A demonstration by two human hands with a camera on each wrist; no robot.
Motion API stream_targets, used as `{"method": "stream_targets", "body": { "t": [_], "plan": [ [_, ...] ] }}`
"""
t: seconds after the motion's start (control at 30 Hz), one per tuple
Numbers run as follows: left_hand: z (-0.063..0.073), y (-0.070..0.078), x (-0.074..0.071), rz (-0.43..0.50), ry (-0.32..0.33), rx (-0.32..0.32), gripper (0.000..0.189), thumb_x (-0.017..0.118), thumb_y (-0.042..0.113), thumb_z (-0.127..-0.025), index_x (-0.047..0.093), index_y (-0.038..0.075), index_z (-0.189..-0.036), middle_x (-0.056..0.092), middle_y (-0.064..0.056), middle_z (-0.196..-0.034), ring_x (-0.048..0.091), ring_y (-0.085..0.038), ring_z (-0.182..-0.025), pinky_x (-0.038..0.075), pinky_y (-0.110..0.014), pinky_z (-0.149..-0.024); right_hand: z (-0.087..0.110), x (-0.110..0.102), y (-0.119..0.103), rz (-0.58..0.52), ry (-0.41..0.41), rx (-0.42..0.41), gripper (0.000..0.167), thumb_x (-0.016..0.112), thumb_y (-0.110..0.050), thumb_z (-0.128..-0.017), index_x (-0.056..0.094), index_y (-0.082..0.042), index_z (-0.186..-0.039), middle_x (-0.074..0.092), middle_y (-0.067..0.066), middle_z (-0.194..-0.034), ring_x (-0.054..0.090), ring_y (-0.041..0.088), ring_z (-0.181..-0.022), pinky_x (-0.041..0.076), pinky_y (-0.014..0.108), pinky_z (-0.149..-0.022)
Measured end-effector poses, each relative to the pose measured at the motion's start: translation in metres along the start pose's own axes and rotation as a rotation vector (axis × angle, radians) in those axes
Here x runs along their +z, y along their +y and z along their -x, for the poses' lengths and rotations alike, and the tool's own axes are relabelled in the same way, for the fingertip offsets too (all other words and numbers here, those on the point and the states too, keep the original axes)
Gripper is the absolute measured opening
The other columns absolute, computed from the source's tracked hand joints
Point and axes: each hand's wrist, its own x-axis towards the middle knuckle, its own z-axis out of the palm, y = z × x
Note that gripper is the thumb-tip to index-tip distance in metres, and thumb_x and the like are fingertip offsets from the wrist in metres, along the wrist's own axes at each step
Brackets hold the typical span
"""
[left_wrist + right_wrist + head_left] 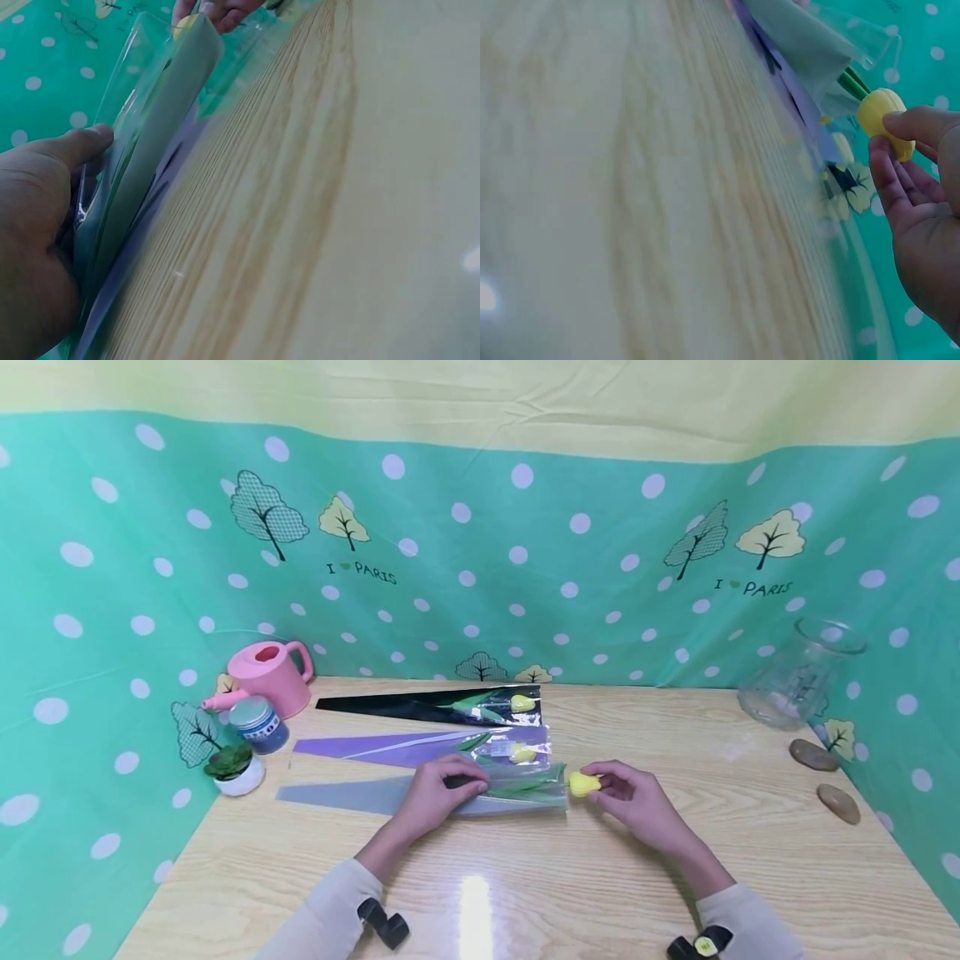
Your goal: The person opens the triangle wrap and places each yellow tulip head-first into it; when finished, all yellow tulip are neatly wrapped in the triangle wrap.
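Observation:
A yellow tulip [582,784] sticks out head first from the open right end of a grey flower sleeve [337,797] with a clear front. My right hand [633,799] pinches the tulip's head between thumb and fingers; in the right wrist view the yellow head [877,111] and its green stem show clearly. With thumb and fingers, my left hand [442,793] grips the middle of the grey sleeve. Green leaves lie inside the clear film. In the left wrist view, the left thumb lies over the film side of the sleeve [161,120].
Behind lie a purple sleeve [330,747] and a black sleeve [360,704], each with a yellow tulip inside. A pink watering can [270,681], blue jar [258,727] and potted succulent [234,768] stand left. At right are a glass vase [787,685] and two stones [813,755].

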Motion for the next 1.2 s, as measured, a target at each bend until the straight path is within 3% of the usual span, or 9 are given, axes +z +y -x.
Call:
{"method": "stream_targets", "body": {
  "t": [0.13, 0.4, 0.6, 0.83, 1.2],
  "plan": [
    [0.000, 0.001, -0.002, -0.009, -0.002, -0.001, 0.012, 0.084, 0.026, -0.088, 0.083, 0.026, -0.100, 0.076, 0.016, -0.102, 0.068, -0.010, -0.111, 0.049, -0.038, -0.111, -0.001, 0.006, -0.002, -0.042, -0.014, -0.014, 0.031, 0.073, -0.006, -0.094, 0.069, -0.007, -0.125, 0.070, 0.017, -0.119, 0.069, 0.014, -0.100, 0.058, 0.018, -0.089],
    [0.000, 0.002, -0.006, -0.013, -0.020, 0.005, 0.011, 0.083, 0.026, -0.088, 0.083, 0.028, -0.098, 0.076, 0.016, -0.103, 0.068, -0.011, -0.113, 0.049, -0.038, -0.111, -0.008, 0.017, 0.001, -0.101, -0.027, -0.080, 0.032, 0.077, -0.005, -0.091, 0.072, -0.007, -0.123, 0.070, 0.017, -0.120, 0.069, 0.009, -0.100, 0.059, 0.020, -0.090],
    [-0.001, 0.003, -0.008, -0.003, -0.025, -0.011, 0.010, 0.083, 0.027, -0.089, 0.083, 0.028, -0.099, 0.076, 0.017, -0.103, 0.068, -0.010, -0.113, 0.048, -0.039, -0.112, -0.013, 0.026, 0.000, -0.115, -0.024, -0.046, 0.032, 0.079, -0.010, -0.090, 0.073, -0.008, -0.122, 0.071, 0.015, -0.120, 0.073, 0.011, -0.099, 0.061, 0.022, -0.087],
    [-0.002, 0.003, -0.009, -0.024, -0.004, 0.007, 0.014, 0.085, 0.025, -0.086, 0.083, 0.027, -0.100, 0.076, 0.014, -0.106, 0.068, -0.014, -0.113, 0.049, -0.046, -0.110, -0.021, 0.035, 0.000, -0.158, -0.055, -0.007, 0.034, 0.078, -0.010, -0.091, 0.071, -0.003, -0.124, 0.071, 0.022, -0.125, 0.075, 0.006, -0.098, 0.061, 0.023, -0.087],
    [-0.002, 0.001, -0.008, -0.026, -0.036, -0.014, 0.012, 0.084, 0.025, -0.087, 0.083, 0.028, -0.098, 0.076, 0.014, -0.105, 0.068, -0.015, -0.115, 0.047, -0.048, -0.112, -0.025, 0.044, 0.004, -0.200, -0.107, 0.021, 0.033, 0.077, -0.008, -0.091, 0.071, 0.000, -0.123, 0.070, 0.026, -0.127, 0.077, 0.008, -0.098, 0.061, 0.026, -0.089]
  ]
}}
